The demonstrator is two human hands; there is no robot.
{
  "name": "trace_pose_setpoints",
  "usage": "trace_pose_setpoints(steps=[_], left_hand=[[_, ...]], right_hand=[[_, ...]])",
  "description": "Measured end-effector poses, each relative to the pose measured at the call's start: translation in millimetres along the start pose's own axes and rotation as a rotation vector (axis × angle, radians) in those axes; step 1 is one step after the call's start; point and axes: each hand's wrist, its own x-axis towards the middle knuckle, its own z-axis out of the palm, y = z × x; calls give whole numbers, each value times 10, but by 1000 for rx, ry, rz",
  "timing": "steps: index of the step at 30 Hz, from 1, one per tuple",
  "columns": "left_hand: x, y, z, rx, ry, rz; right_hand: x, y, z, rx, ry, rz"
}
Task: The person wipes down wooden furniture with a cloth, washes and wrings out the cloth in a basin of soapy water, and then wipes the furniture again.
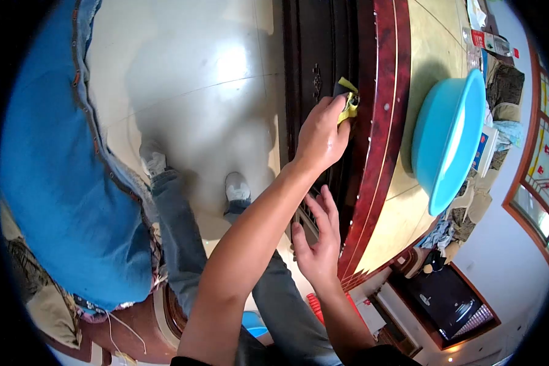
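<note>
My left hand (324,131) is closed on a yellow and dark cloth (348,108), its thumb and fingers pressed together. The cloth lies against or very close to the dark carved front (305,39) of a piece of furniture, beside its glossy red edge (381,97); exact contact is unclear. Below it in the view, my right hand (318,241) is empty, with its fingers apart, near the lower part of that same dark front. A light blue basin (436,137) rests on the yellowish top (418,70), on the far side of the red edge.
A blue cover (73,201) hangs at the left. My shoes (236,186) stand on the glossy pale floor (189,73). Behind the basin are cluttered seats (482,195); a television (448,302) shows at lower right, and something red (357,311) is near my right forearm.
</note>
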Motion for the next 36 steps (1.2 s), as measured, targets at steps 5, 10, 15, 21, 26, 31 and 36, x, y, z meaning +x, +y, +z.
trace_pose_setpoints(steps=[5,10,15,21,26,31,36], left_hand=[[-577,53,11,159,-85,-41],[-1269,67,89,220,-75,3],[-2044,-69,224,127,-225,-91],[-2341,22,81,52,-252,-206],[-2210,-194,-183,-364,56,-645],[-2103,-14,-663,-689,105,-760],[-2378,105,-886,-1032,152,-856]], right_hand=[[-521,386,-212,48,-50,94],[-979,580,-185,170,2,178],[-1447,657,-15,251,-19,272],[-1668,720,44,366,8,357],[-1384,608,-121,124,18,175],[-892,274,-126,-320,-68,-262],[-286,9,104,-434,-255,-509]])
